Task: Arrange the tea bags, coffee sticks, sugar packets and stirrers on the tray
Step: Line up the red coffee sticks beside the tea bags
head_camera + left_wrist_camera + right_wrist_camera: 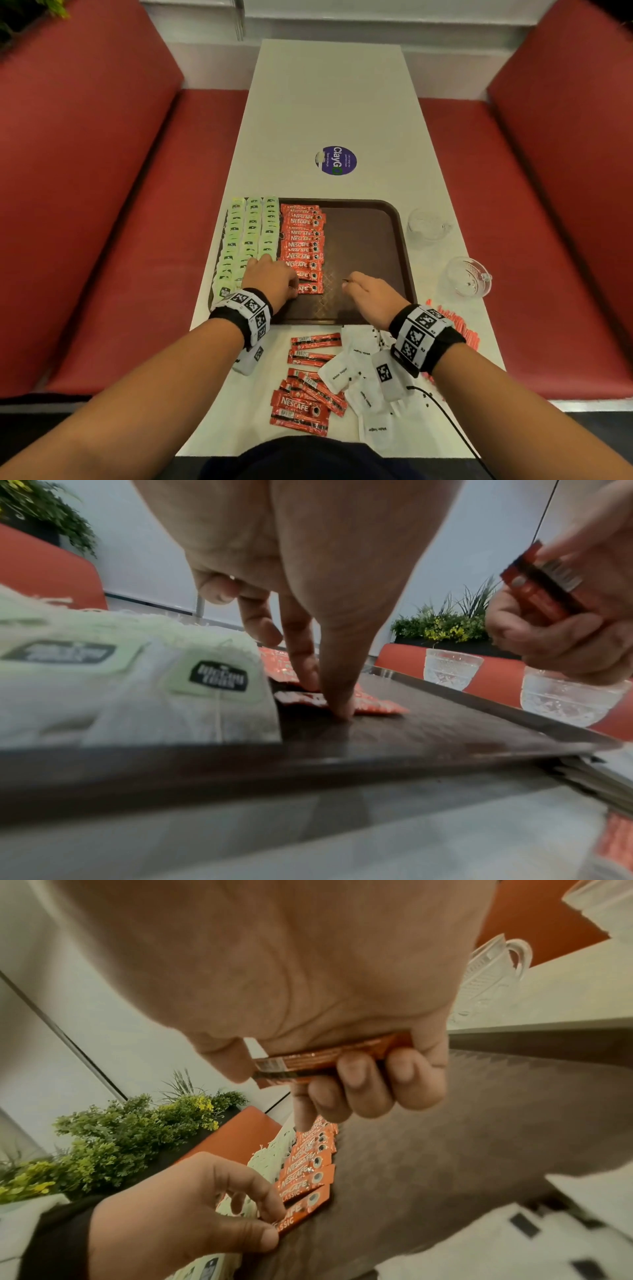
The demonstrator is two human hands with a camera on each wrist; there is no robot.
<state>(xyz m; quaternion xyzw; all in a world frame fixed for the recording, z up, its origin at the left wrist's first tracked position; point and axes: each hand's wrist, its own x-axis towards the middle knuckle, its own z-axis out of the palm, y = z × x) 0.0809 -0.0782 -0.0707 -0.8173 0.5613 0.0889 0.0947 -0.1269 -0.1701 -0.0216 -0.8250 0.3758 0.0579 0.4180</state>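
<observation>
While the nearest red foil coffee stick (310, 288) of the overlapping column is being pinned flat against the dark brown plastic tray (370, 240) by the left hand (270, 279), its thumb and fingertips curled down onto the packet's near end, a further small stack of red coffee sticks (329, 1060) is being gripped in the curled fingers of the right hand (371, 293), which is being held over the bare middle of the tray. Three columns of pale green tea bags (251, 236) are lying just beside the coffee column, on the tray's left part. More loose red coffee sticks (308, 380), white paper sugar packets (359, 377) and thin red stirrers (459, 329) are being left on the white table (325, 102), between the tray and the person. Slippage is being risked: the shingled sticks are probably slick, so a sideways push from the pinning hand could fan the column or nudge it into the tea bags. Sticks could also be dropped crooked from the held stack if the grip is being loosened unevenly.
</observation>
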